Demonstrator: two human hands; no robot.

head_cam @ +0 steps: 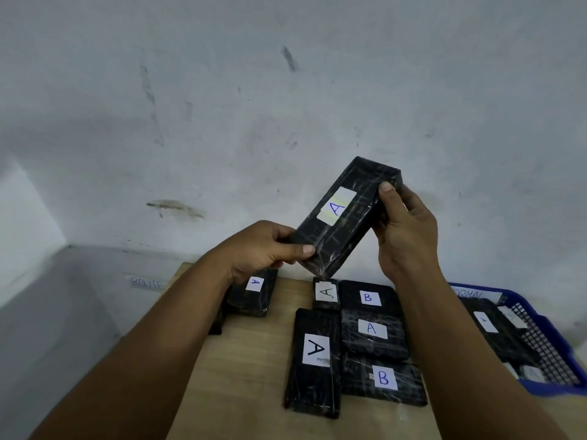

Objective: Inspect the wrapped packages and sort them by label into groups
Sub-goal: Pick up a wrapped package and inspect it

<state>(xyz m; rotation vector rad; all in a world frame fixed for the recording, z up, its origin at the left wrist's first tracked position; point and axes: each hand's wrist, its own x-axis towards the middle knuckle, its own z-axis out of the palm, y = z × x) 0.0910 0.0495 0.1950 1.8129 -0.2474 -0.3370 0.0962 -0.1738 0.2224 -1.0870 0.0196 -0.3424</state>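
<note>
Packages: one "A" (344,214) in both hands (263,246) (405,230); six on table (247,360).

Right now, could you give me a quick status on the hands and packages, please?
Left hand and right hand both grip the raised A package. A and B packages mixed on table. Nothing blocking.

Lying under everything, a light wooden tabletop (254,360). Rising behind it, a scuffed white wall (286,90) carrying grey smears and a brownish streak. Sitting low on the wall at left, a faint paper label (146,283) reading "ROUTE", partly hidden. Showing at left, grey floor (47,328).
</note>
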